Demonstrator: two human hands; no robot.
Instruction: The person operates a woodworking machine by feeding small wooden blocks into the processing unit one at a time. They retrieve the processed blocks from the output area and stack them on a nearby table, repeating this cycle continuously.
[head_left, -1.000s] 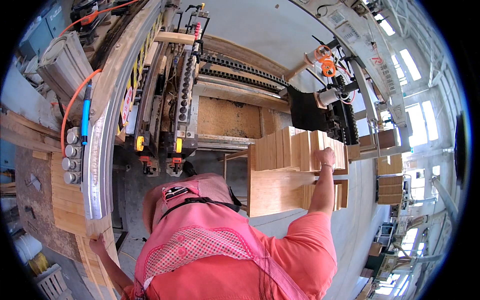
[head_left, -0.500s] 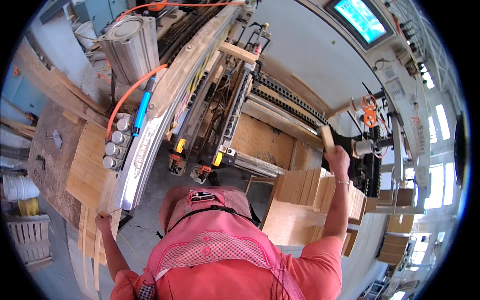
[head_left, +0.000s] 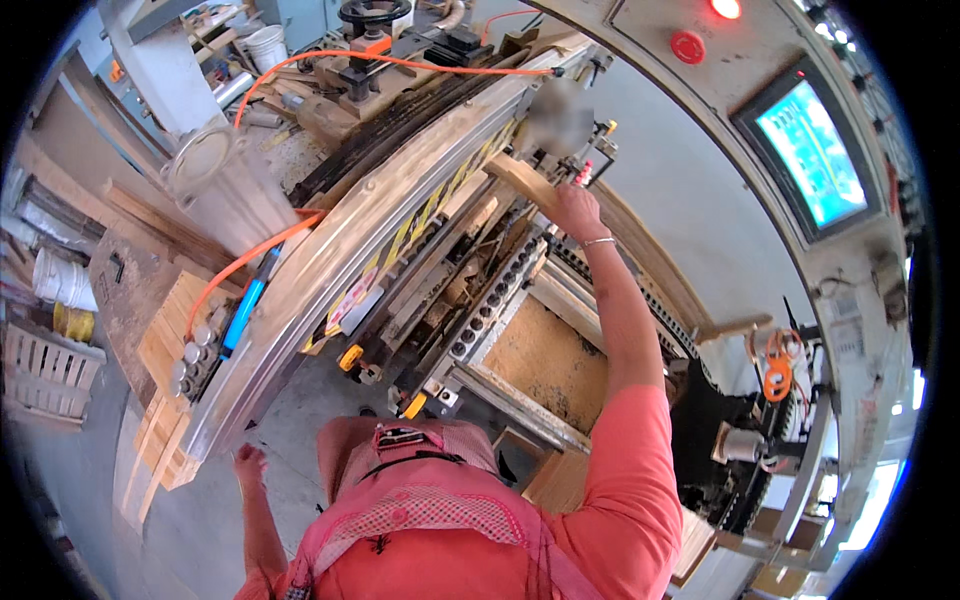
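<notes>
My right arm reaches far forward over the machine. My right hand [head_left: 575, 212] is closed around the right end of a pale wooden piece [head_left: 522, 182], which lies across the machine's far end. The fingers' undersides are hidden. Below it runs a black perforated rail [head_left: 492, 290]. My left hand [head_left: 250, 466] hangs low at my left side with loosely curled fingers apart and nothing in them. Near it are the lower end of the long metal beam [head_left: 215, 425] and stacked wooden boards [head_left: 160, 435].
A sawdust-covered bed [head_left: 545, 365] lies between the rails. A lit control screen [head_left: 812, 152] and a red button [head_left: 687, 46] are at the upper right. An orange hose [head_left: 270, 238] loops by a blue tube [head_left: 248, 300]. Part of a wood stack [head_left: 560, 482] shows beside my right side.
My right hand has gone from above the wood stack, with a wooden block in it, to the machine's far end. My left hand has left the metal beam's end. The view has turned.
</notes>
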